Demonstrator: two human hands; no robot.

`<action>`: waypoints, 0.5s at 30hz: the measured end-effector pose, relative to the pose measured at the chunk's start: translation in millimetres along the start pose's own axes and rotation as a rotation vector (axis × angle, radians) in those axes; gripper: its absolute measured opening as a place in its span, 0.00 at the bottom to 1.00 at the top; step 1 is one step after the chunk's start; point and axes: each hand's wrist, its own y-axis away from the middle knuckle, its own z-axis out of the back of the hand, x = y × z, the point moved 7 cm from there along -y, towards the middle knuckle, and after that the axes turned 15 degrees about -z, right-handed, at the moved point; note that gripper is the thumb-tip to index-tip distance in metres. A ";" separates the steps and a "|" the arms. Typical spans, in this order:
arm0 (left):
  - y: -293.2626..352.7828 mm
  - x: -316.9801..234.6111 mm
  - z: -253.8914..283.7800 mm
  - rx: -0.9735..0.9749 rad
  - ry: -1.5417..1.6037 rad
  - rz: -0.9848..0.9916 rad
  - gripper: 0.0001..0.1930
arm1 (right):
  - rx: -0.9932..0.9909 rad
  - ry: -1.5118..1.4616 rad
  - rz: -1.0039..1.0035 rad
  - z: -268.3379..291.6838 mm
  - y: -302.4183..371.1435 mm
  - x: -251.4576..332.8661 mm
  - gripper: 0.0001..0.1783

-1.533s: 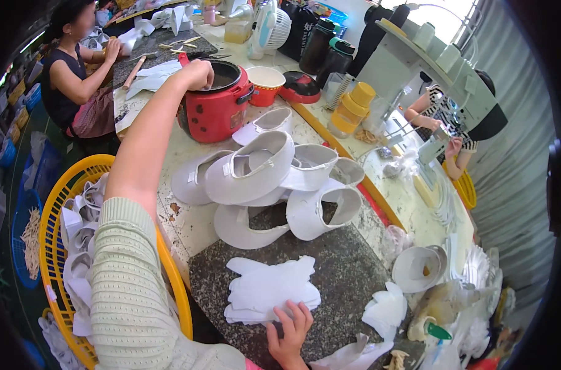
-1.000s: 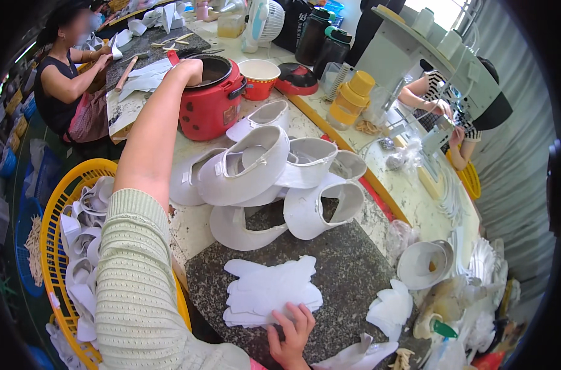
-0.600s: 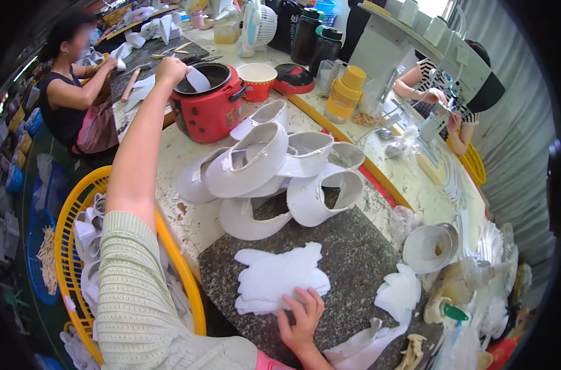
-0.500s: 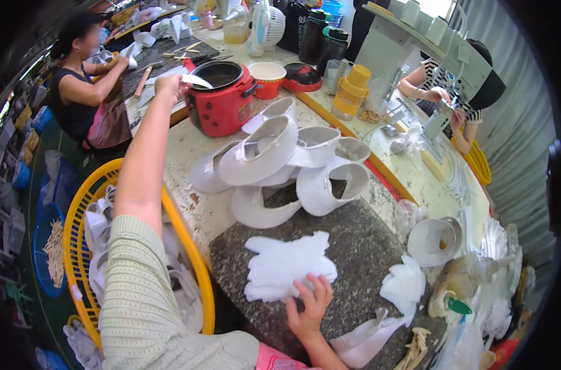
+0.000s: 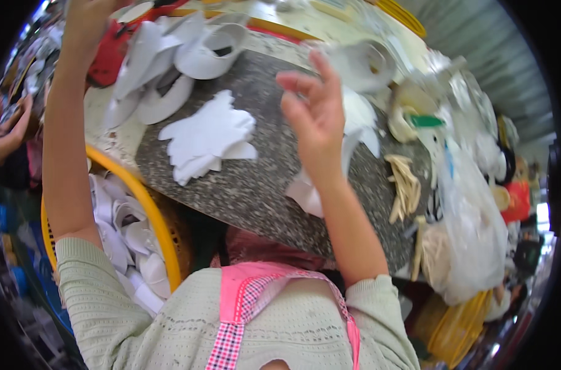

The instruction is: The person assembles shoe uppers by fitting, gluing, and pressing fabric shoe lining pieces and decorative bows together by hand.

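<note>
My right hand [image 5: 317,120] is raised over the dark speckled slab [image 5: 268,185], fingers apart, with nothing visible in it. Beyond and below it lie more thin white pieces [image 5: 357,117] and a curved white piece [image 5: 308,191]. A loose stack of flat white cut pieces [image 5: 209,135] rests on the slab to its left. My left hand [image 5: 86,24] reaches to the top left edge beside the red pot [image 5: 108,58]; its fingers are partly cut off and blurred. Next to the pot, white shoe-upper-like shells [image 5: 212,49] are heaped.
A yellow basket [image 5: 163,228] holding white shells stands at the left, below the table edge. Bundled cream strips [image 5: 404,188], a clear plastic bag [image 5: 469,228] and a green-handled tool [image 5: 425,121] lie at the right. Another person [image 5: 12,148] sits at the far left.
The view has swung down and right. My right hand has lifted off the stack of white pieces and moved to its right. My left hand remains by the red pot, now at the picture's edge.
</note>
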 end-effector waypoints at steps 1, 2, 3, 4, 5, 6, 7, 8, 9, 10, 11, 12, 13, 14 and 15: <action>10.3 -4.2 -44.8 0.127 0.375 0.096 0.03 | 0.025 -0.069 0.005 15.9 -2.8 12.8 0.34; 21.5 -17.6 -86.3 0.259 0.738 0.191 0.03 | -0.007 -0.057 0.005 39.8 0.6 22.2 0.34; 36.2 -86.5 -104.0 0.393 0.489 -0.185 0.05 | 0.090 -0.046 -0.124 58.5 3.9 22.9 0.35; 60.9 -154.8 -122.6 0.501 0.226 -0.558 0.07 | 0.189 -0.039 -0.257 75.4 12.2 19.0 0.35; 75.2 -171.3 -135.6 0.458 0.243 -0.678 0.06 | 0.194 0.012 -0.271 84.4 23.9 22.6 0.33; 92.4 -181.1 -152.5 0.417 0.272 -0.798 0.06 | 0.192 0.011 -0.273 96.0 35.0 21.9 0.33; 106.1 -193.5 -164.0 0.489 0.353 -0.761 0.07 | 0.135 -0.016 -0.237 111.4 44.3 16.6 0.28; 121.3 -206.2 -171.1 0.558 0.444 -0.721 0.08 | 0.070 -0.038 -0.203 128.8 54.7 12.1 0.24; 132.1 -210.5 -176.3 0.617 0.445 -0.695 0.13 | 0.067 -0.042 -0.209 142.7 65.8 7.3 0.24; 142.1 -211.8 -177.3 0.623 0.455 -0.698 0.13 | -0.053 0.047 -0.181 163.9 80.2 7.3 0.19; 147.2 -197.3 -176.5 0.527 0.536 -0.540 0.19 | -0.171 0.136 -0.156 183.2 93.6 4.9 0.14; 156.5 -177.4 -176.7 0.431 0.613 -0.377 0.25 | -0.182 0.137 -0.164 192.9 105.5 -2.8 0.14; 184.2 -140.7 -185.8 0.556 0.456 -0.209 0.28 | -0.168 0.106 -0.121 195.3 115.1 -8.1 0.12; 216.6 -102.3 -193.2 0.675 0.301 -0.038 0.31 | -0.157 0.079 -0.082 195.1 124.4 -12.8 0.10; 250.7 -85.3 -203.7 0.853 0.385 0.179 0.29 | -0.152 0.189 -0.073 190.3 131.4 -18.4 0.12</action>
